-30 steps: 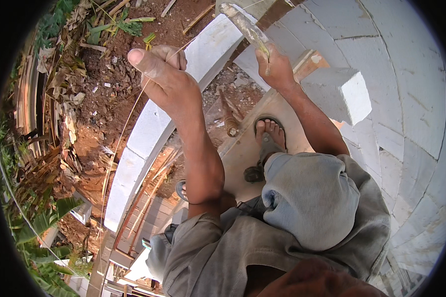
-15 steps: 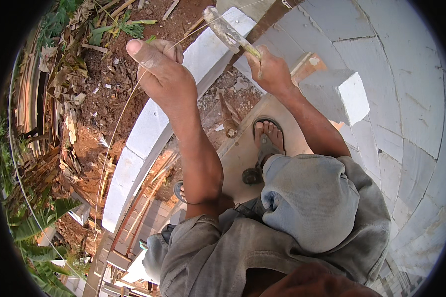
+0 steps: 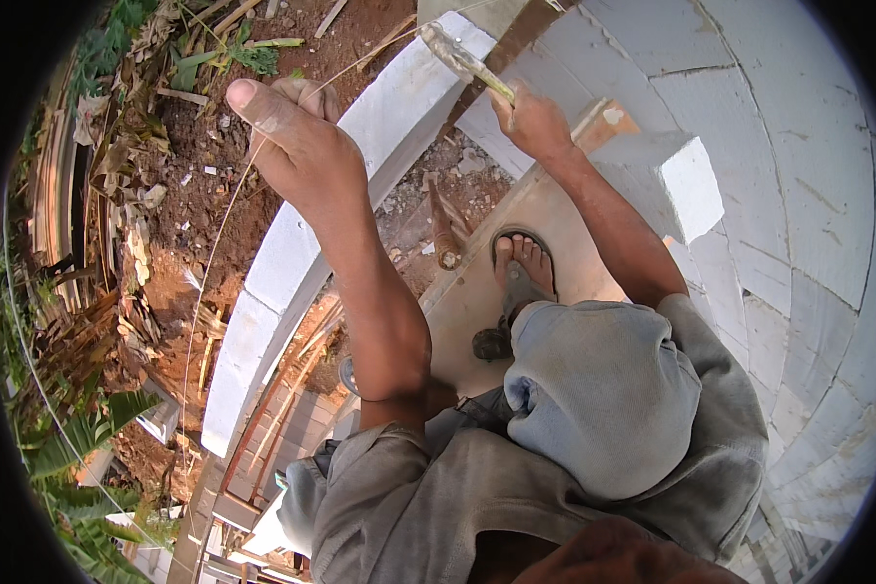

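Observation:
My left hand [image 3: 298, 151] is closed on a thin string [image 3: 233, 202], thumb raised, over the bare soil left of a row of white blocks [image 3: 287, 258]. My right hand [image 3: 530, 122] grips the yellowish handle of a crusted hand tool [image 3: 456, 55], whose pale end is over the top of the block row. The tool's exact kind is unclear. The string runs from the upper right past my left hand and down toward the lower left.
I stand on a pale board [image 3: 579, 258] beside a loose white block [image 3: 688, 190] and a white block wall [image 3: 769, 117]. A wooden pole [image 3: 442, 229] lies in rubble below. Soil, scrap wood [image 3: 58, 243] and plants [image 3: 88, 438] are on the left.
My left hand has moved left and slightly up with the string. My right hand has risen a little, and the tool's end has shifted slightly left and down.

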Available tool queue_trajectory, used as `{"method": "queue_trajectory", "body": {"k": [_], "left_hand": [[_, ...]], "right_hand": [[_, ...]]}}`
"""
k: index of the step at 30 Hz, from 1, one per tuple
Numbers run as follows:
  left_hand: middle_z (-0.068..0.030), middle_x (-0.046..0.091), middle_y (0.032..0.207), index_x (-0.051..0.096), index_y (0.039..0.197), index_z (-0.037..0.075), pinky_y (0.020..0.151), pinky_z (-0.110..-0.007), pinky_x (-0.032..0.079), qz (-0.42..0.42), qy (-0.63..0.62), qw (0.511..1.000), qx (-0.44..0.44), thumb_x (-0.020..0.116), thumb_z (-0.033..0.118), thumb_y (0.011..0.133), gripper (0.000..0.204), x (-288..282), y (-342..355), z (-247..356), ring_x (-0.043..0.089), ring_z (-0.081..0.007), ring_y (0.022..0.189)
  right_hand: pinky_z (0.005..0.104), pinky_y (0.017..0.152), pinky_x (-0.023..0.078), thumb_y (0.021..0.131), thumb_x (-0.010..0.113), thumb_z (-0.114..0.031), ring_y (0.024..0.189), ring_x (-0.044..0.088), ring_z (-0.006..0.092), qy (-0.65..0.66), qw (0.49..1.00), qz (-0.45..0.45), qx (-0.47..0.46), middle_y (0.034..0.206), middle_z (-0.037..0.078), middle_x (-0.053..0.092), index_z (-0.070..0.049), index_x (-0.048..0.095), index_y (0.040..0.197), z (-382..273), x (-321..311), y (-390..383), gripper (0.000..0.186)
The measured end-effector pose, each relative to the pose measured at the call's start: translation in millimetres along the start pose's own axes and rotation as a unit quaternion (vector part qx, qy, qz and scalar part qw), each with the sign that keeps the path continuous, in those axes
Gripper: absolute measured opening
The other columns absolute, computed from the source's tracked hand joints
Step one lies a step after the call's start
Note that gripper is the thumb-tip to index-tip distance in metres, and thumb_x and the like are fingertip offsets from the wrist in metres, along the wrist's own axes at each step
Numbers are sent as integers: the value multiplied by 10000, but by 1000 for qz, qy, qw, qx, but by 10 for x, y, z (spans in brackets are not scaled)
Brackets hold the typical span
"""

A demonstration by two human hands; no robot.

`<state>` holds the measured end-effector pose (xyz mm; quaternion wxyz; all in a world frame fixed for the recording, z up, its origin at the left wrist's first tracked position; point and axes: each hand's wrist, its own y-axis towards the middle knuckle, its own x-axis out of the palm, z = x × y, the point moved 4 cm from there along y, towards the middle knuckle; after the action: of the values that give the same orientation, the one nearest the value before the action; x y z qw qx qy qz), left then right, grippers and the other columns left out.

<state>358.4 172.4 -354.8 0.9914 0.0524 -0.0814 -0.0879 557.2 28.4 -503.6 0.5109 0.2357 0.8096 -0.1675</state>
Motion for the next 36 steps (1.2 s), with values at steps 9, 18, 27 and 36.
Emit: {"method": "queue_trajectory", "body": {"k": [9,18,27,36], "left_hand": [[-3,335,622,362,642,90,554,-293,283,2,28,1000,-2,371,603,1005,628,-100,21,-62,329,-139,586],[2,337,631,363,643,94,540,-290,272,4,19,1000,-1,376,611,1000,629,9,-6,1,324,-129,585],[10,321,620,352,640,98,531,-287,268,-9,16,1000,-2,382,616,997,629,81,-7,9,314,-128,571],[8,348,644,387,665,92,554,-279,293,26,36,999,0,395,644,979,635,-57,4,26,321,-128,591]], "right_hand": [[516,622,516,1001,458,-445,678,654,442,61,997,-40,4,698,228,656,14,542,1012,-499,-135,-122,467],[516,614,518,1003,462,-427,662,662,427,4,998,-50,44,698,241,656,21,547,998,-95,154,-17,456],[520,612,519,1003,452,-446,669,662,435,-20,994,-38,97,693,259,650,37,559,974,334,95,219,495],[528,661,522,1004,436,-464,741,669,442,62,998,-19,-1,724,260,659,17,559,963,-532,-267,-134,499]]}}
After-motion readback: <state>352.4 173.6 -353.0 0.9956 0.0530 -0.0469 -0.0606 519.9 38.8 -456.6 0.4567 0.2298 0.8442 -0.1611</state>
